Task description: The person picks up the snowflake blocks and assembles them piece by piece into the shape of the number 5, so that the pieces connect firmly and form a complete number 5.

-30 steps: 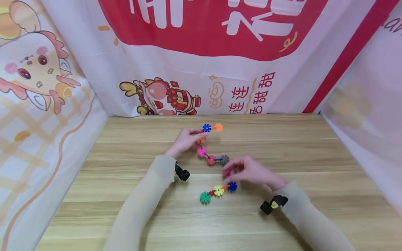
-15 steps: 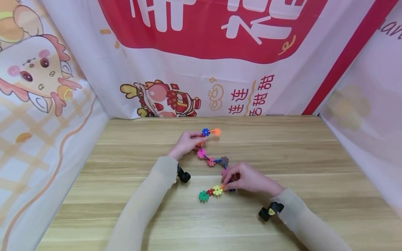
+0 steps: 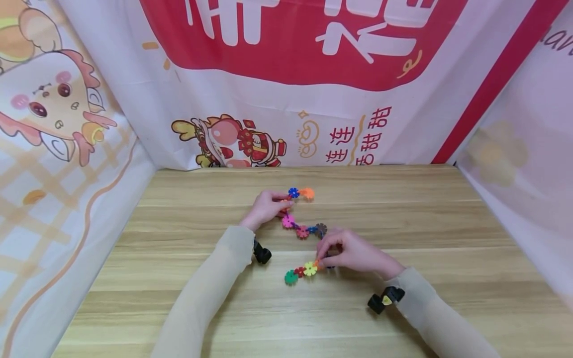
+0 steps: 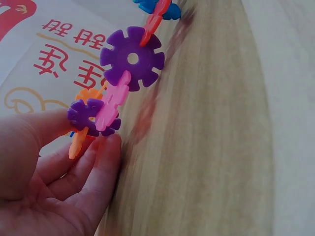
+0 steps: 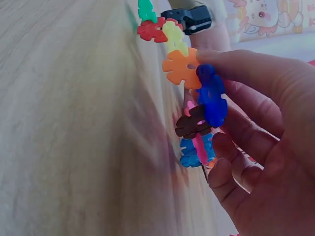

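Observation:
A zigzag chain of colourful notched snowflake discs runs between both hands, with a pink disc (image 3: 288, 221) near its middle. My left hand (image 3: 265, 208) pinches its upper part between thumb and fingers, just below a blue disc (image 3: 293, 192) and an orange end disc (image 3: 309, 193). In the left wrist view, the thumb is at a small purple disc (image 4: 81, 114), and a larger purple disc (image 4: 115, 59) stands beyond. My right hand (image 3: 353, 252) pinches the lower part. The right wrist view shows its finger at an orange disc (image 5: 178, 69) beside a dark blue disc (image 5: 214, 96).
The lower end of the chain, with a yellow disc (image 3: 307, 272) and a green disc (image 3: 291, 277), reaches left from the right hand. Wood-grain tabletop (image 3: 403, 214) lies beneath. Printed cloth (image 3: 250, 74) hangs at the back and sides. Each wrist wears a black camera.
My right hand has shifted slightly down and its fingertips have come onto the orange disc beside the yellow one. The left hand keeps its pinch, and the chain's upper end has dropped a little.

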Demonstrator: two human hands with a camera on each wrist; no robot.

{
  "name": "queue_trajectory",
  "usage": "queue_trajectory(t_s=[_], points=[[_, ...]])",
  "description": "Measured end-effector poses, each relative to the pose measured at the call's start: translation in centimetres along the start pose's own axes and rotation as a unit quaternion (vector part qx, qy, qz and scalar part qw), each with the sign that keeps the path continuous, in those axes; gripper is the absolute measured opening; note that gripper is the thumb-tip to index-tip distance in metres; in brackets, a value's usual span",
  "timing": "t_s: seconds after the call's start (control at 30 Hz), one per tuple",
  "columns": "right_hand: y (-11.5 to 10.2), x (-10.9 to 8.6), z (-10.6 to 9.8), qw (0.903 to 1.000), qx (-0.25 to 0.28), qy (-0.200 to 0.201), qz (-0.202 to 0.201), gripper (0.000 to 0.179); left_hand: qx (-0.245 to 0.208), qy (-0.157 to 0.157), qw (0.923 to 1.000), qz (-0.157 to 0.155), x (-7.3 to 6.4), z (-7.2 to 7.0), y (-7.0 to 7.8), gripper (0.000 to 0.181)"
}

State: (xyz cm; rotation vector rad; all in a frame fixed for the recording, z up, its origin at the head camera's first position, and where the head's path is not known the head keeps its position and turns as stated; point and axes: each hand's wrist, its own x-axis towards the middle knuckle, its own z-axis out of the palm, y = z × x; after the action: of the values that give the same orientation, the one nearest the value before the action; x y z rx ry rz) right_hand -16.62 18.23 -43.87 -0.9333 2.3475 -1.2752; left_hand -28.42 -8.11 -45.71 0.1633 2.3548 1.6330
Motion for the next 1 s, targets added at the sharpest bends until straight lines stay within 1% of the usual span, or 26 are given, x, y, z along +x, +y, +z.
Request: queue_trajectory(t_s=[0.1,0.27,0.33,0.47,0.57,0.67,0.8,1.0], points=[[0.2,0.1,0.2,0.9999,-0.013,-0.007,-0.002,0.009,0.007,0.001,1.0000,-0.002,-0.2,0.0,0.2,0.039],[0.3,0.2,0.4,0.9993,-0.034,-0.016,-0.002,0.009,0.005,0.001,1.0000,-0.006,-0.2,0.0,0.2,0.037],[0.2,0.3,0.5,0.9985,-0.051,-0.021,0.000,0.008,0.005,0.002,1.0000,-0.005,-0.2,0.0,0.2,0.037],[0.0,0.6,0.8,0.9943,-0.103,-0.026,-0.012,0.004,0.006,0.004,1.0000,-0.003,-0.1,0.0,0.0,0.037],[0.0,0.7,1.0,0.9926,-0.118,-0.025,-0.018,0.004,0.007,0.005,1.0000,-0.003,-0.1,0.0,0.0,0.037],[-0.1,0.8,1.0,0.9952,-0.096,-0.015,-0.013,0.005,0.016,0.009,0.9998,0.001,-0.1,0.0,0.0,0.037],[-0.3,0.9,0.7,0.9990,-0.044,0.005,-0.009,0.006,0.035,0.018,0.9992,0.011,-0.3,0.0,-0.1,0.034],[-0.8,1.4,-0.1,0.9993,0.003,0.019,-0.031,0.007,0.038,0.019,0.9989,0.019,-0.4,0.1,-0.1,0.027]])
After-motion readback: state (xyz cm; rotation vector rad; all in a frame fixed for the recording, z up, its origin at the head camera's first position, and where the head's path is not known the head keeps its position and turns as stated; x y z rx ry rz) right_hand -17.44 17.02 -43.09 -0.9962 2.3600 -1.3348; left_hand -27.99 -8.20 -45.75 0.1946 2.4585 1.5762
